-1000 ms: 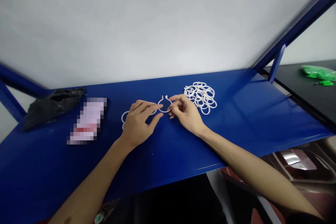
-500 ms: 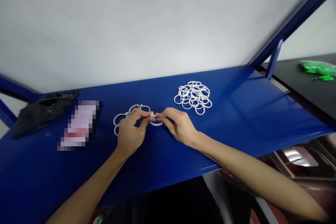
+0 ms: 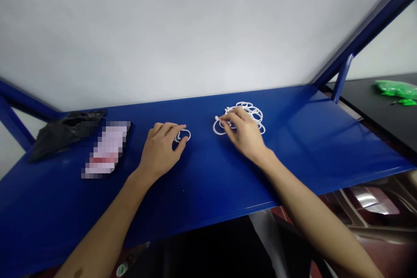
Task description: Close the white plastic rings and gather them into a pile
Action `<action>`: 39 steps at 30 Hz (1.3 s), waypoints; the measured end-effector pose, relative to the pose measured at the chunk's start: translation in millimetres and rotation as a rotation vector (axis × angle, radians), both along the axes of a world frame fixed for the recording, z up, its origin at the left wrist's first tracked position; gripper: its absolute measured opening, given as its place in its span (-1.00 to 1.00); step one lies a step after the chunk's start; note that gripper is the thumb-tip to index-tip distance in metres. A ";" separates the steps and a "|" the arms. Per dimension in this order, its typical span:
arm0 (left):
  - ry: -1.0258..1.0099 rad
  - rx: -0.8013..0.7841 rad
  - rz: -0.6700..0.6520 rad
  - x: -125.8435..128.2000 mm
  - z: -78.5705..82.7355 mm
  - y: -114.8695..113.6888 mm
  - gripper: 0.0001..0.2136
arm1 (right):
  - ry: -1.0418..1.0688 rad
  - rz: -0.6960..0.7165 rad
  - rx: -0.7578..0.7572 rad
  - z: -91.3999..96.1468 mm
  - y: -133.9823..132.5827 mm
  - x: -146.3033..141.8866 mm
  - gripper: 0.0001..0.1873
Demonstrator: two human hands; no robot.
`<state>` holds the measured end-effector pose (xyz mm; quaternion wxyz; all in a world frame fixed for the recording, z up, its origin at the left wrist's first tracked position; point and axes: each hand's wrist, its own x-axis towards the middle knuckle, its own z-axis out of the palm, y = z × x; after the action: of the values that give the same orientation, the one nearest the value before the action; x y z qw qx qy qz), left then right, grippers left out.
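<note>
My left hand [image 3: 163,147] is held with thumb and fingers apart over a few white plastic rings [image 3: 190,135], largely covering them. Nothing shows between its fingertips. At the pile of white plastic rings [image 3: 261,114], my right hand [image 3: 246,134] pinches with thumb and index finger at a ring on the pile's left edge. That ring [image 3: 214,128] has a small knob at its top, close to the fingertips. Part of the pile is hidden under the right hand.
The rings lie on a blue metal shelf [image 3: 202,182] against a pale wall. To the left are a black plastic bag [image 3: 65,132] and a blurred, pixelated flat item [image 3: 109,147]. Far right, a green bag [image 3: 397,89] rests on a black surface.
My hands have come apart from the small white piece they held together. The left hand has opened over the left rings; the right hand has moved right and away to the pile.
</note>
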<state>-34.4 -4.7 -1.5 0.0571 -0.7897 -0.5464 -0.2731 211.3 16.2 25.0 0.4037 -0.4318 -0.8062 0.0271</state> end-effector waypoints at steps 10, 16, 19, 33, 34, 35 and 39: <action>0.116 -0.098 -0.006 -17.5 -11.0 7.7 -0.78 | -0.221 0.080 -0.160 -15.6 40.5 52.1 -0.88; 0.132 -0.095 -0.027 -14.0 -8.0 6.0 -0.85 | -0.227 0.060 -0.208 -16.3 39.7 53.3 -0.92; 0.134 -0.083 -0.036 -11.8 -6.6 5.3 -0.87 | -0.254 0.054 -0.217 -15.9 39.7 54.2 -0.93; -0.054 0.151 -0.161 6.9 1.3 -1.6 -0.86 | -0.028 0.102 -0.158 -14.7 19.1 25.8 -0.85; -0.061 0.161 -0.188 8.8 1.9 -2.7 -0.85 | 0.024 0.139 -0.205 -16.1 13.6 18.1 -0.82; -0.065 0.161 -0.218 10.4 2.0 -3.6 -0.85 | 0.084 0.172 -0.262 -17.7 7.8 10.2 -0.77; -0.081 0.119 -0.330 15.4 -0.9 -6.8 -0.84 | 0.364 0.237 -0.453 -22.7 -10.9 -16.9 -0.75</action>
<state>-19.0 -11.5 -2.3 0.0361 -0.8523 -0.3940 -0.3421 194.4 5.2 2.3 0.4289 -0.4017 -0.7388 0.3298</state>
